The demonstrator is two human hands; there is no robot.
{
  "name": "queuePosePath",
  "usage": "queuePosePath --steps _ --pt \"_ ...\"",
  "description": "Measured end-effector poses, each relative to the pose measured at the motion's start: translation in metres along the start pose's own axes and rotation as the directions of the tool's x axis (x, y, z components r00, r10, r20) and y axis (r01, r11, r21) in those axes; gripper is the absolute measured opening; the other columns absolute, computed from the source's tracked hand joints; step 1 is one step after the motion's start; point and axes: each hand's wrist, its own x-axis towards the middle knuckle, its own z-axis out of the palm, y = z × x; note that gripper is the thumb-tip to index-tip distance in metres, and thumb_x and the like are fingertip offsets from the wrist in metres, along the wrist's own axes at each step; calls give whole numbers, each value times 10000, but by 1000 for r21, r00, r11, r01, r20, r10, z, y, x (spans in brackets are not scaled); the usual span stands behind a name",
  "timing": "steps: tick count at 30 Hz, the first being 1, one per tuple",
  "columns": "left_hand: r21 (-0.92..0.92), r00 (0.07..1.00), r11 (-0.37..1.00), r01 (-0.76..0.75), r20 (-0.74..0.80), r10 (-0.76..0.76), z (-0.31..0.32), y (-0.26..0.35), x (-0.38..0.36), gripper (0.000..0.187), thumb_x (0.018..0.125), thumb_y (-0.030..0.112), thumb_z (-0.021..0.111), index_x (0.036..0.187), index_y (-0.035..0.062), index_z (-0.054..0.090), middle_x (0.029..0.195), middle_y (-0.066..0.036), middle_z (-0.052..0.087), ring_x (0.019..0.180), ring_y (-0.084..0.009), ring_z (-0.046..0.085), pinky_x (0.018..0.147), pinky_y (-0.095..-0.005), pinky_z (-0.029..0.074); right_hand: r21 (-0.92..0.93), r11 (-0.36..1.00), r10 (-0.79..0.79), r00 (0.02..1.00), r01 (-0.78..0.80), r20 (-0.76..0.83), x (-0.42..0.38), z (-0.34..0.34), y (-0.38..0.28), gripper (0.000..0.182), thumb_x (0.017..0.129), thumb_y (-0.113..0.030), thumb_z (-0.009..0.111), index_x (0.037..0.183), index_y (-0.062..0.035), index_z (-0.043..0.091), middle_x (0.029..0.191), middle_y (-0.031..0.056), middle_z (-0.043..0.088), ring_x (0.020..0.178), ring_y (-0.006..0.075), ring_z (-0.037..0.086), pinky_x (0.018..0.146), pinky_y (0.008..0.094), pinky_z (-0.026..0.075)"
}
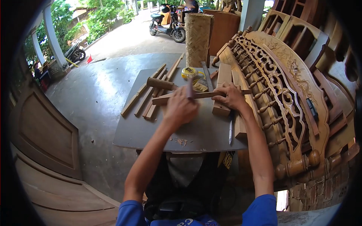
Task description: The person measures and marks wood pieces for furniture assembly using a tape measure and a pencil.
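Note:
A narrow wooden strip runs crosswise above the table, resting over a thick wooden block. My left hand is closed around the strip's left part, and a blurred brown flat piece stands up beside its fingers. Farther right, my right hand grips the strip over the block, fingers on top. Just beyond my left hand lies a round wooden cylinder. A yellow tape measure and a straw-coloured bristly thing sit behind the strip.
Several thin wooden sticks lie on the left of the grey table. A pointed metal tool is near its right edge, with shavings in front. Carved wooden panels lean at right; a woven roll stands behind.

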Motion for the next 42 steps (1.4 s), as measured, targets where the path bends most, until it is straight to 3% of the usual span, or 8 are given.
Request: queuePosePath --steps 7,12,15,24,28,32,37,42 --pt "-130 974 988 -88 196 113 -27 20 -4 627 809 269 361 1315 -69 210 1305 -266 334 1268 -333 269 1060 -373 201 77 997 -6 1000 6 1 2 -3 -3 340 709 -427 650 949 -186 665 936 37 530 973 204 499 821 367 302" --pt "123 989 981 -149 35 145 -17 -3 -29 646 775 215 378 1355 19 171 1323 -266 313 1252 -352 299 1052 -387 224 55 999 -1 1000 2 -20 -2 -2 -5 351 704 -452 650 953 -204 665 954 15 536 999 204 480 873 383 279" --pt "-52 985 984 -170 -23 169 12 16 16 646 782 238 386 1347 7 173 1258 -286 385 1201 -370 364 1012 -397 282 79 996 27 999 -29 27 0 -4 -6 353 711 -461 639 961 -213 662 964 10 537 1009 197 479 881 379 272" --pt "-113 915 987 -118 374 152 -59 8 -5 641 783 249 410 1300 -77 215 1171 -277 467 1129 -336 442 958 -385 333 55 997 58 998 -59 23 -3 -2 -3 411 685 -498 644 971 -202 665 969 18 548 1027 188 483 873 361 276" --pt "137 936 945 -296 -157 315 -3 -3 6 629 778 214 420 1288 -99 227 1194 -282 447 1146 -327 425 979 -376 307 80 994 75 997 -76 14 4 1 -8 437 683 -533 631 961 -198 665 968 25 555 1018 207 495 893 388 271" --pt "-152 963 978 -140 207 170 -9 5 30 659 783 269 433 1283 -108 225 1209 -268 434 1170 -298 404 1000 -346 282 35 999 38 999 -38 17 8 0 -9 421 686 -480 644 960 -161 659 959 72 563 979 246 521 890 391 324" --pt "-137 964 958 -254 45 262 7 -2 40 672 780 265 433 1313 -66 190 1225 -246 430 1182 -302 396 994 -356 300 -206 963 -136 974 173 182 46 11 -32 322 681 -338 637 893 -96 639 955 130 591 1010 265 533 860 409 403" --pt "-93 969 976 -195 138 206 -20 -13 25 684 778 218 444 1354 4 143 1298 -242 362 1226 -314 349 1022 -363 278 -227 973 79 981 -37 179 59 20 -43 244 665 -265 642 827 -82 631 885 144 635 852 297 617 734 396 498"
